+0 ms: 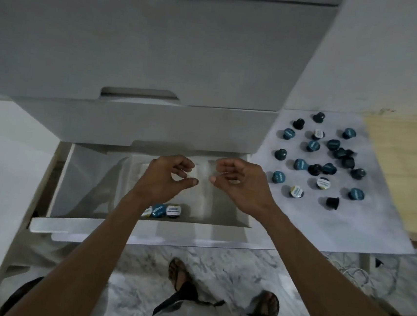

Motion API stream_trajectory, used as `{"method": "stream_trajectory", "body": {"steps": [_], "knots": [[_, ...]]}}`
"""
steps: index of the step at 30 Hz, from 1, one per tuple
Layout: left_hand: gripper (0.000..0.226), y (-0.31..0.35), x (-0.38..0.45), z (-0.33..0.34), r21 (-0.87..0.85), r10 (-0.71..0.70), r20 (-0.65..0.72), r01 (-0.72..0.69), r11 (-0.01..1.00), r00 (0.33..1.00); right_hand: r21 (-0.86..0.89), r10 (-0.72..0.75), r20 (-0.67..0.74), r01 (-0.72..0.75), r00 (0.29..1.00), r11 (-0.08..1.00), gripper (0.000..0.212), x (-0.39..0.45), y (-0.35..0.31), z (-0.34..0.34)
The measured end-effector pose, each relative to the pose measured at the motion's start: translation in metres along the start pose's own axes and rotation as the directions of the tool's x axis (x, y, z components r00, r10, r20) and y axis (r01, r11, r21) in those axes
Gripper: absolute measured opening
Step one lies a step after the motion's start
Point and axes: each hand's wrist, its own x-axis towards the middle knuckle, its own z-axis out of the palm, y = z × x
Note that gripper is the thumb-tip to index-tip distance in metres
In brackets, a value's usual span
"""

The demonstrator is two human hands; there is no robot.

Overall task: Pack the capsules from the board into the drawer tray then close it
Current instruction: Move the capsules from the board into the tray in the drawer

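The white drawer (128, 234) stands pulled out below me, with a pale tray (219, 209) inside it. Three capsules (166, 210) lie in a row at the tray's near edge, partly hidden by my left forearm. My left hand (168, 178) and my right hand (239, 183) hover side by side over the middle of the tray. Both have loosely curled fingers, and I see nothing in either. To the right, several teal, black and white-lidded capsules (313, 145) are scattered on the white board (323, 227).
Closed white drawer fronts (146, 55) rise above the open one. A white surface (3, 163) lies to the left. A wooden top (404, 171) shows beyond the board. My sandalled feet (178, 274) stand on a marble floor, with cables (359, 274) at the right.
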Motion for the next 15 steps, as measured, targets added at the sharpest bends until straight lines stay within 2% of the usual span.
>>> {"method": "stream_trajectory", "body": {"steps": [5, 8, 12, 15], "knots": [[0.032, 0.079, -0.004, 0.063, -0.123, 0.037, -0.126, -0.052, 0.991, 0.991, 0.061, -0.026, -0.135, 0.034, 0.991, 0.998, 0.038, -0.035, 0.022, -0.092], [0.031, 0.124, -0.007, 0.118, -0.158, 0.036, -0.151, -0.06, 0.986, 0.988, 0.092, 0.005, -0.225, 0.016, 0.974, 0.996, 0.036, -0.057, 0.053, -0.156], [0.028, 0.162, -0.009, 0.197, -0.15, 0.026, -0.143, -0.048, 0.987, 0.989, 0.033, 0.074, -0.309, -0.066, 0.948, 0.997, 0.038, -0.08, 0.096, -0.233], [0.03, 0.171, -0.011, 0.247, -0.124, -0.021, -0.11, 0.008, 0.992, 0.994, -0.02, 0.163, -0.356, -0.182, 0.92, 0.983, 0.032, -0.092, 0.123, -0.274]]}}
